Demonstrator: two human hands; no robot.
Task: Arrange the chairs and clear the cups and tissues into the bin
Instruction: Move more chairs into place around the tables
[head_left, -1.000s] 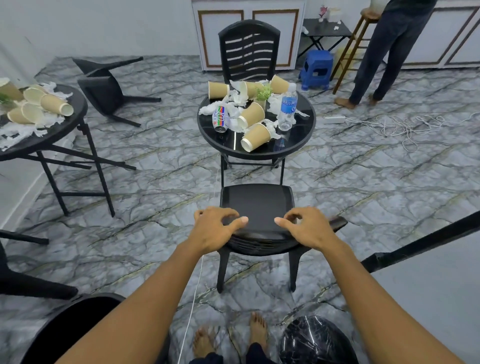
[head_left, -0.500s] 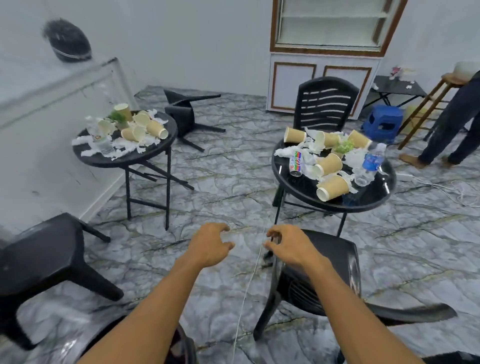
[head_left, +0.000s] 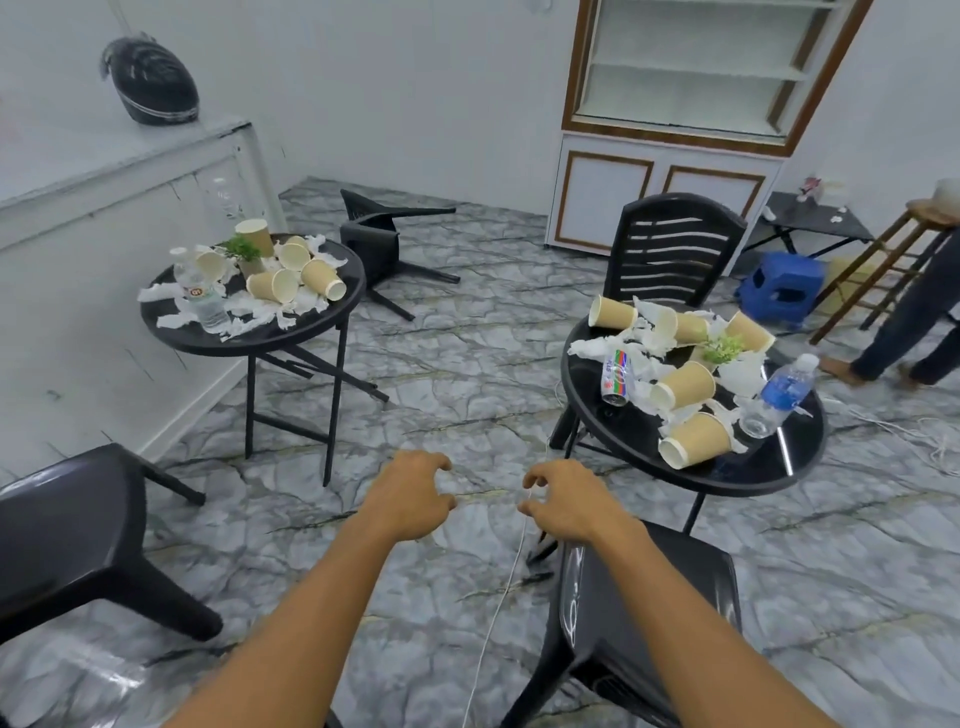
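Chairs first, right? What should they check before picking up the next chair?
1. Hands free: left hand and right hand hold nothing, fingers curled. Ok.
2. Chair by the right table: near chair stands upright at its edge. Ok.
3. Back chair upright behind that table. Ok.
4. Tipped chair lies on its side on the floor behind the left table. Not ok.
5. Chair at left looks tilted, but it is cut off by the frame. Cannot tell.
6. Cups and tissues still cover both tables; no bin in view. Not ok.
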